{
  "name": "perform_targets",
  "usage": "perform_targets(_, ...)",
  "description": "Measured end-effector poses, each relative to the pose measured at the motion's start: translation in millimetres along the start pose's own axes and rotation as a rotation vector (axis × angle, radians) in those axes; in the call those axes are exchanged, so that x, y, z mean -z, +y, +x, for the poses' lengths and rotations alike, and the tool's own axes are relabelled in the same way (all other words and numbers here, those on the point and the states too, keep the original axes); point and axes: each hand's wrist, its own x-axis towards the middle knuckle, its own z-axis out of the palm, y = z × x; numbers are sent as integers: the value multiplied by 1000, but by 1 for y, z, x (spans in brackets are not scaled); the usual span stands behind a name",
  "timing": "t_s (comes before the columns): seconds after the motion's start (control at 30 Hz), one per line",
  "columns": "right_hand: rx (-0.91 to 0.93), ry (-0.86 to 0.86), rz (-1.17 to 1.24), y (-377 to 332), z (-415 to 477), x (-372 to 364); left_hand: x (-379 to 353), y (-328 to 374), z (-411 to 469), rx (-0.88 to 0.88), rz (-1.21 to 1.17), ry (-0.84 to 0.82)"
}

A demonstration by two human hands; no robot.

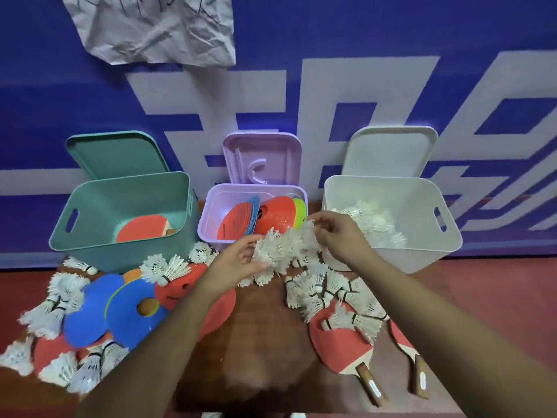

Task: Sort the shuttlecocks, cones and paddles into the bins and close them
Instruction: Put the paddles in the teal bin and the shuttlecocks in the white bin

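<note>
Both hands lift a bunch of shuttlecocks (281, 248) above the table's far edge, between the purple bin (211, 238) of cones (272, 218) and the white bin (422, 254) on the right; the right hand (334, 233) pinches its far end with curled fingers; the left hand (241, 263) seems to clasp the near end, thumb above, though feathers blur that hold. The green bin (78, 248), far left, holds a paddle (141, 227); all three bins stand open.
</note>
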Motion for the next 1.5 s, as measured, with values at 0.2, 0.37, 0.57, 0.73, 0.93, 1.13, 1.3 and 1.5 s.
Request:
perform_targets(0.2, -206, 84, 215, 9, -2, 51, -46, 47, 48, -84, 86, -75)
perform_targets(0.37, -163, 134, 48, 38, 7, 94, -97, 69, 106, -181, 266, -111)
perform_targets(0.57, -317, 208, 5, 99, 31, 120, -152, 65, 158, -237, 630, -120)
perform_targets(0.73, -382, 158, -161, 129, 41, 114, -174, 48, 185, -221, 855, -188)
perform_targets(0.93, -252, 175, -370, 121, 31, 109, -172, 38, 182, -257, 905, -225)
perform_targets(1.13, -83, 306, -350, 105, -30, 89, -142, 29, 124, -352, 584, -13)
perform_targets(1.3, -115, 191, -358, 127, -83, 50, -119, -14, 72, -168, 541, -42)
perform_targets(1.5, -393, 71, -456, 176, -119, 24, -152, -66, 46, -19, 738, -146)
